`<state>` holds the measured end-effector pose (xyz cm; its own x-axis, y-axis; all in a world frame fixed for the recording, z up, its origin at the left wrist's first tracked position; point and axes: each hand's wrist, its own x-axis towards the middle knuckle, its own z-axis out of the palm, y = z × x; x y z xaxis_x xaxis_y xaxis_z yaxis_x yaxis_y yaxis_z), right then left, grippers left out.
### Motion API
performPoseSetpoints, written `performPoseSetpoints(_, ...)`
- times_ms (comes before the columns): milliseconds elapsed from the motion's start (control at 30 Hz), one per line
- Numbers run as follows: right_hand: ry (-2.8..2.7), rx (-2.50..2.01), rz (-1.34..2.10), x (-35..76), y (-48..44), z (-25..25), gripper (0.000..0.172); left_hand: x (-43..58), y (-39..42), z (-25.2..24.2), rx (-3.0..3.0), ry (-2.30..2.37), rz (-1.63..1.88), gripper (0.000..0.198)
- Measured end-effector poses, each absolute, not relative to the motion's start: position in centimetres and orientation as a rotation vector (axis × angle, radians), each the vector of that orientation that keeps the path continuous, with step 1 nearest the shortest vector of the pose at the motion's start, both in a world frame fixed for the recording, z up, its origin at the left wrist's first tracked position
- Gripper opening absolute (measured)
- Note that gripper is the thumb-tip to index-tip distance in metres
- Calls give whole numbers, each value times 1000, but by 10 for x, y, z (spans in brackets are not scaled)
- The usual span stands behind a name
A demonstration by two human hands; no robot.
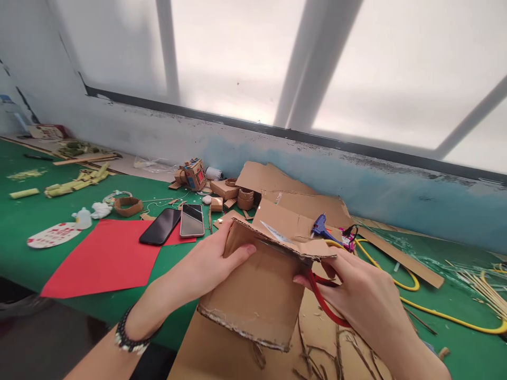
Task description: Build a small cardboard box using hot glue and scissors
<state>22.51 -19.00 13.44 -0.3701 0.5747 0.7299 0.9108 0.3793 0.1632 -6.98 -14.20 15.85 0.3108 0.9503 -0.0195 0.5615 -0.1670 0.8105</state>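
My left hand (216,248) grips the upper left edge of a piece of brown cardboard (253,285), its thumb flat on the near face. In my right hand (352,285) is a pair of red-handled scissors (322,301), with fingers closed round the handles. The scissor blades (273,232) cross the cardboard's top edge, and a bent strip lies to their right. Part of the blades is hidden behind the cardboard. Below lies a larger cardboard sheet (198,343) with several thin twigs (338,353) on it.
On the green table (119,306) lie red paper (106,258), a black phone (160,227) and a second phone (192,220). A blue glue gun (322,227) rests beyond my right hand, near a yellow cable (412,279). Cardboard scraps (293,192) stand against the wall.
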Motion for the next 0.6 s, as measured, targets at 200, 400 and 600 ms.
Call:
performPoseSetpoints(200,-2095,-1257,-855,220,-188,145,59,-68,-144,159,1813,1459,659,86)
performPoseSetpoints(400,-2166,-1273,-804,211,-183,152,56,-60,-149,151,1836,1378,766,64)
performPoseSetpoints(600,-2149,-1227,-817,209,-177,145,51,-63,-148,150,1835,1366,764,62)
